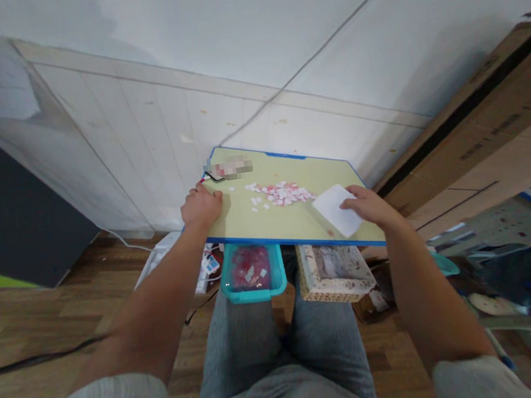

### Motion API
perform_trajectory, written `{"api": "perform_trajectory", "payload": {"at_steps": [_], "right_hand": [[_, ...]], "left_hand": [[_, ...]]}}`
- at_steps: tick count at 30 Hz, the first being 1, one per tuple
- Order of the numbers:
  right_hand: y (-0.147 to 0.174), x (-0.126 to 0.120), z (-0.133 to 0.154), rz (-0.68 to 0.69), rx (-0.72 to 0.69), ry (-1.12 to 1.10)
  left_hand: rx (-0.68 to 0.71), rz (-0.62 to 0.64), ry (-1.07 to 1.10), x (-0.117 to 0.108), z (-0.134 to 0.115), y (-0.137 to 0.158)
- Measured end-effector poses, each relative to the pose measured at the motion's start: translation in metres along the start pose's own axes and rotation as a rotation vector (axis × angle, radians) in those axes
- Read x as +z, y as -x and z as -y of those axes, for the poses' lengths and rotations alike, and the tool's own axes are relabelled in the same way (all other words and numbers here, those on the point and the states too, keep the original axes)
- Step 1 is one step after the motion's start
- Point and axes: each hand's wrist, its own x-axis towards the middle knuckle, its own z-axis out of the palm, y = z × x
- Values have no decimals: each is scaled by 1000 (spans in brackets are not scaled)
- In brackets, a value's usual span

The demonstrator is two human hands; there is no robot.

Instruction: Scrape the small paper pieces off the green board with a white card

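Note:
My right hand [367,204] grips a white square card [339,211] by its right side, thumb on top. The card is tilted over the right part of a small pale-yellow table [243,220] with a blue rim. Just left of the card lies a loose pile of small pink and white paper-like pieces [288,193], with several strays to its left. At the table's left edge my left hand [202,207] is closed over the rim, its fingers partly hidden. A dark phone-like object [215,176] lies just beyond it, beside a blurred-out patch.
Under the table's front edge, a teal tray [255,295] holds a pinkish bag and white pieces. A patterned box [337,292] stands to its right. Large cardboard boxes [475,134] lean at the right. A cable [320,56] crosses the white wall behind.

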Motion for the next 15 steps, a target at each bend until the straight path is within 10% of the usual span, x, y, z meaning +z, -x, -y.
{"api": "perform_trajectory", "payload": {"at_steps": [6, 15], "right_hand": [[59, -10, -74, 15, 311, -121], [41, 61, -9, 121, 165, -161]], "left_hand": [[1, 1, 2, 0, -1, 1], [-10, 19, 10, -4, -2, 2]]}}
